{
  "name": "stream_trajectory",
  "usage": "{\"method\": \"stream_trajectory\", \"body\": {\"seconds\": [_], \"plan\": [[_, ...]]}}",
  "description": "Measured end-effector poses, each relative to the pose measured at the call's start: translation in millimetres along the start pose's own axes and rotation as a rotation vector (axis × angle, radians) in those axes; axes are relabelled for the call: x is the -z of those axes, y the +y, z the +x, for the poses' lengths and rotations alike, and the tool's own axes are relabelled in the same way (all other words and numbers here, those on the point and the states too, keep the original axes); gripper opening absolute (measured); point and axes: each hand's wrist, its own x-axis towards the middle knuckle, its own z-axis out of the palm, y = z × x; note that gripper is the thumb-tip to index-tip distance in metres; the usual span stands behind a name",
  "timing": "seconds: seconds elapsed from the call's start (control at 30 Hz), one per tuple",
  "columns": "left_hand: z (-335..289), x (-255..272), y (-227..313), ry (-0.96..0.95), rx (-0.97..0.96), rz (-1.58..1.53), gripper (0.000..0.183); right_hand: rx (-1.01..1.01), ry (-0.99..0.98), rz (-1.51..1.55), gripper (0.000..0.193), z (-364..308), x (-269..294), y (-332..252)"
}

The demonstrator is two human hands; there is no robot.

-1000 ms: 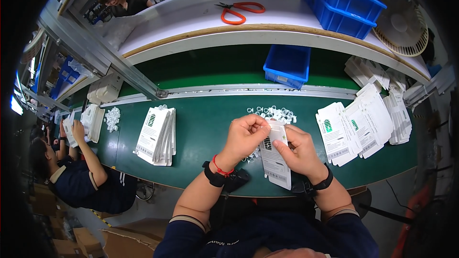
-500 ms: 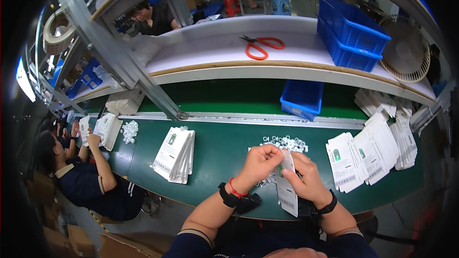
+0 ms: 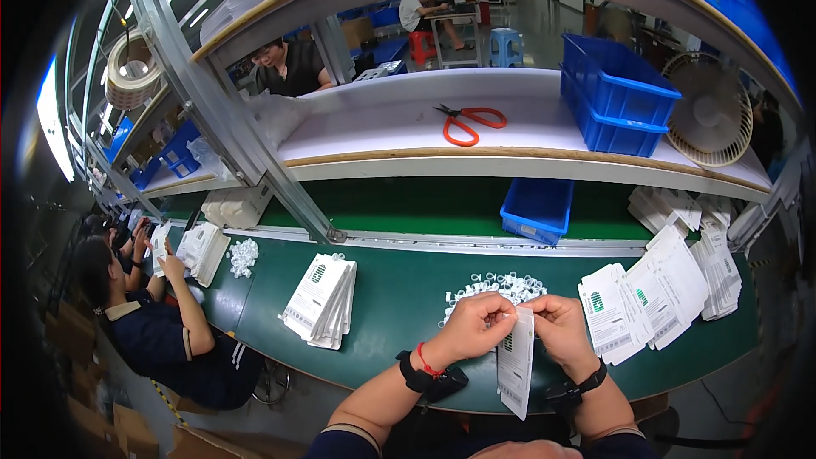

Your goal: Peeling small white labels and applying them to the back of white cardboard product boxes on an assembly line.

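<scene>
Between my two hands hangs a flat white printed packet (image 3: 516, 374) with a green picture, held near its top edge and turned partly edge-on. My left hand (image 3: 478, 325) is closed, thumb and fingers pinching the packet's top left corner. My right hand (image 3: 559, 333) pinches the same top edge from the other side. Just beyond my hands lies a loose pile of small white plastic ring-like pieces (image 3: 501, 286), partly hidden by my fingers. To the left stands a fanned stack of like packets (image 3: 319, 302); more stacked packets (image 3: 614, 314) lie to the right.
A blue bin (image 3: 537, 208) stands at the back under the shelf (image 3: 365, 132). Red-handled scissors (image 3: 473, 123) and stacked blue bins (image 3: 616, 98) are on that shelf, near a fan (image 3: 710, 110). At far left a co-worker (image 3: 157, 323) handles packets beside another white pile (image 3: 243, 257).
The packet has turned more edge-on. My right hand has shifted from the packet's side to its top edge, its thumb no longer across the front. The whole scene sits lower in view.
</scene>
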Motion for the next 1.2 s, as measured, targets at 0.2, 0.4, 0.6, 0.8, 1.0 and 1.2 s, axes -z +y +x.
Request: {"method": "stream_trajectory", "body": {"seconds": [0.2, 0.4, 0.6, 0.8, 1.0, 1.2], "plan": [[-1, -10, -4, -0.012, -0.057, 0.028, 0.020, 0.058, 0.048, 0.118, 0.016, 2, 1, 6], [0, -11, 0, 0.068, -0.101, 0.128, 0.060, 0.099, -0.031, 0.247, 0.016, 1, 7, 0], [-4, -14, -15, -0.013, 0.198, -0.353, 0.056, 0.191, 0.126, 0.165, 0.015, 8, 9, -3], [1, -15, -5, 0.224, 0.149, -0.465, 0.049, 0.060, 0.122, 0.230, 0.014, 9, 8, 1], [5, -5, -10, 0.558, -0.042, -0.389, 0.038, -0.091, -0.064, 0.176, 0.020, 3, -2, 0], [2, 7, -3, 0.338, 0.003, -0.829, 0.051, -0.093, -0.167, 0.126, 0.017, 2, -5, 0]]}}
